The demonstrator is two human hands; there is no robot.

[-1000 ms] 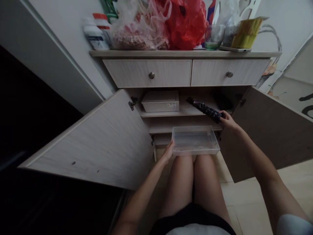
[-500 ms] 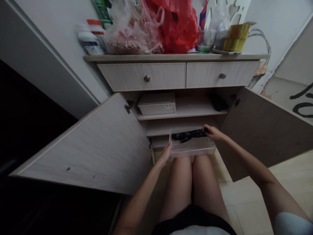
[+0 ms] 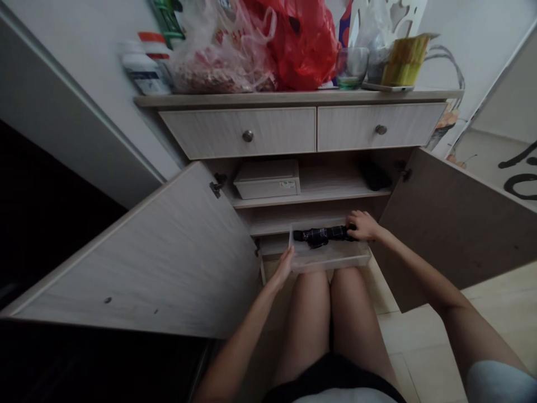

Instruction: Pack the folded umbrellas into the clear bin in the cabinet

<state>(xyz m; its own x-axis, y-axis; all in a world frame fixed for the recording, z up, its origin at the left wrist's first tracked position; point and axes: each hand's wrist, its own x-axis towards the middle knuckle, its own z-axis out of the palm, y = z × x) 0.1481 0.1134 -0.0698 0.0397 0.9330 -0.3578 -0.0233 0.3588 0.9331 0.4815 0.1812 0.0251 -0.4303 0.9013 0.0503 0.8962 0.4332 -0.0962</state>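
A pale wood-grain cabinet forms the work area. Its counter point(image 3: 293, 99) is located above and behind the clear tray point(image 3: 327, 261), the reference item for all positions below. The counter carries a red plastic bag point(image 3: 306, 50), a translucent plastic bag point(image 3: 222, 64) and a glass point(image 3: 352, 62). Two closed drawers sit beneath its edge. The left door point(image 3: 159, 263) and the right door point(image 3: 457, 224) stand open, one on each side of the tray. On the upper shelf, a white box point(image 3: 266, 183) is behind and to the left of the tray; a dark object point(image 3: 375, 174) is behind and to the right.

The tray is positioned just beyond the knees. The left hand point(image 3: 284, 266) grips its left wall near the front corner.

The folded umbrella point(image 3: 321, 236) is inside the tray, toward the back wall. Its long axis runs left to right, close to parallel with the tray's long sides. The exposed black end points to the tray's left wall; a loose fold hangs toward the front wall. The right hand point(image 3: 363, 225) has its fingers closed over the opposite end. These fingers cover that tip, so which end carries the handle cannot be told.
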